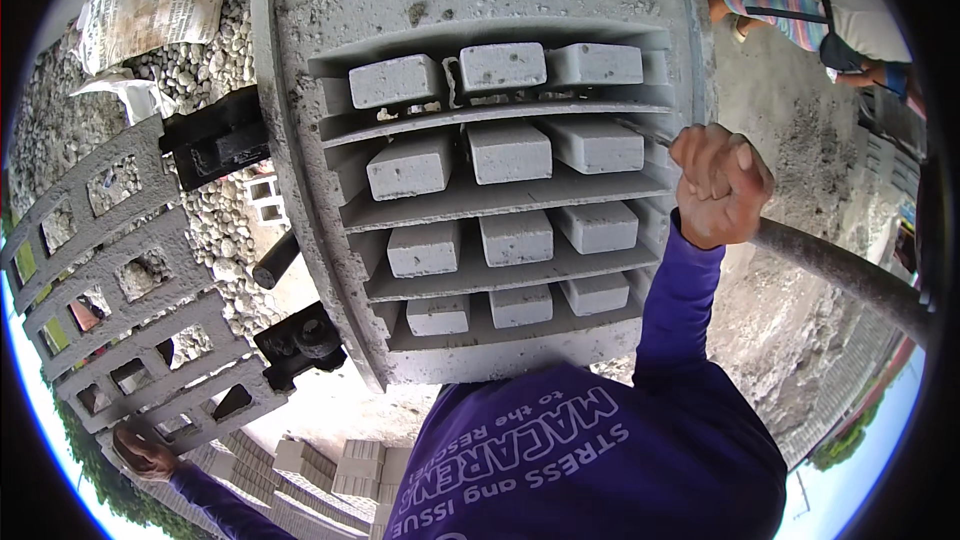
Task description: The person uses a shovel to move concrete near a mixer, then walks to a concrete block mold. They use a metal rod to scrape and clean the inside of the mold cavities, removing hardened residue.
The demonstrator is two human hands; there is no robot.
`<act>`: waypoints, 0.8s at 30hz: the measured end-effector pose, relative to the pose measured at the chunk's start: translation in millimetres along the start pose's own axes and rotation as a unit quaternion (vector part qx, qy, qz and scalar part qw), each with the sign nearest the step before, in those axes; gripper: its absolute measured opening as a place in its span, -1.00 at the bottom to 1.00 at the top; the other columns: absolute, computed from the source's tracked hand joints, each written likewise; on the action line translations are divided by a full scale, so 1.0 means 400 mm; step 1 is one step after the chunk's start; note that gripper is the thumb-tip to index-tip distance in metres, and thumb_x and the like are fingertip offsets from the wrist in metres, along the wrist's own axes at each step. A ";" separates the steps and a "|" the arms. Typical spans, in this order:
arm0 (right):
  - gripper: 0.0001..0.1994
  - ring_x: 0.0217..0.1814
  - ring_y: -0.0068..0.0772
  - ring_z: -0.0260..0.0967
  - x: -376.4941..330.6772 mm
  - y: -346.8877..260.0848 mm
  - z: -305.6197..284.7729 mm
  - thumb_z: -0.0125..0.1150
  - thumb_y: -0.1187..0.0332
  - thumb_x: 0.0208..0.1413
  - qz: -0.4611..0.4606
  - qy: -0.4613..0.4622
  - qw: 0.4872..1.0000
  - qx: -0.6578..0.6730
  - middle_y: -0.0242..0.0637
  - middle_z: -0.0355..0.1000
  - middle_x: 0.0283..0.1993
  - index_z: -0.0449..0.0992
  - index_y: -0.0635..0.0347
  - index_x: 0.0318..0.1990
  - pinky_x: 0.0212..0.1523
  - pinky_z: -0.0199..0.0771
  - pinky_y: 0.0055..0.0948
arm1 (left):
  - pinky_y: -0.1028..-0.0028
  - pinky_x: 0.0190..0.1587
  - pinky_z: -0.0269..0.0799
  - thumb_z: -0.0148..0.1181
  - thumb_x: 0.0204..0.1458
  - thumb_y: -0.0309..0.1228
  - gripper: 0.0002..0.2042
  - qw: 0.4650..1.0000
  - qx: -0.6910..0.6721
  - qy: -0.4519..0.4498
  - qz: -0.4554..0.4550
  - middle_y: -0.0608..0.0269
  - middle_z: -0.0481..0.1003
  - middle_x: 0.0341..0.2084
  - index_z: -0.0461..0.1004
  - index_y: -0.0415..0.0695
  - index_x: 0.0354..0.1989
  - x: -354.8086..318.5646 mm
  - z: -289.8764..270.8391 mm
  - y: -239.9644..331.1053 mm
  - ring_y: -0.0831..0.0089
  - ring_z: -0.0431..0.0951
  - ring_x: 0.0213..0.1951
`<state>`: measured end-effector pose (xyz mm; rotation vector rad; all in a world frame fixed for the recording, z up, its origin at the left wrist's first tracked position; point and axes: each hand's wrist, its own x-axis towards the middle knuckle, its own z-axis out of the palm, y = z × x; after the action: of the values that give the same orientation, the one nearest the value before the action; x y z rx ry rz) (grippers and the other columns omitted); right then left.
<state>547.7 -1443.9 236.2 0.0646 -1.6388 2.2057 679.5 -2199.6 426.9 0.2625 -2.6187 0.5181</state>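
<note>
My right hand is closed in a fist at the right side of a cement-coated block mould. A thin metal rod runs from the fist over the mould's inner edge; most of it is hidden by my fingers. Inside the mould, grey rectangular cores stand in rows between thin divider plates. At the lower left, my left hand is curled around the near corner of a grey metal frame with rectangular openings. That frame stands tilted beside the mould.
Black brackets sit between frame and mould. A thick pipe extends right behind my right hand. Gravel and a sack lie at left. Stacked blocks stand near the bottom. Another person is at the upper right.
</note>
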 end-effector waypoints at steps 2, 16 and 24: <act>-0.58 -0.69 -0.56 -0.16 0.003 -0.066 0.013 -0.03 0.33 0.23 -0.013 -0.019 0.999 0.043 -0.41 -0.03 -0.75 0.08 0.09 -0.70 -0.57 -0.11 -0.43 | 0.20 -0.19 0.40 -0.25 0.31 -0.05 -0.47 1.000 0.005 0.003 -0.003 -0.03 0.53 -0.26 0.52 -0.31 -0.22 0.000 0.001 -0.004 0.05 0.51 -0.25; -0.56 -0.67 -0.55 -0.15 -0.019 0.131 -0.011 -0.10 0.36 0.25 0.052 0.048 0.997 -0.005 -0.40 -0.02 -0.74 0.01 0.08 -0.71 -0.55 -0.05 -0.41 | 0.18 -0.11 0.41 -0.24 0.31 -0.08 -0.49 1.000 0.011 -0.014 0.017 0.00 0.54 -0.25 0.52 -0.30 -0.19 0.012 0.013 -0.019 0.05 0.52 -0.19; -0.58 -0.66 -0.52 -0.09 -0.019 0.009 0.027 -0.14 0.31 0.24 0.016 0.002 0.999 0.033 -0.37 0.01 -0.74 0.06 0.05 -0.71 -0.54 -0.03 -0.37 | 0.20 -0.12 0.42 -0.18 0.30 -0.07 -0.50 0.999 -0.049 0.019 -0.010 -0.01 0.54 -0.25 0.52 -0.32 -0.19 0.010 0.024 -0.005 0.08 0.52 -0.20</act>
<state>551.6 -1456.9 234.3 0.0528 -1.5755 2.2826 672.8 -2205.6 421.4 0.2457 -2.5935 0.3833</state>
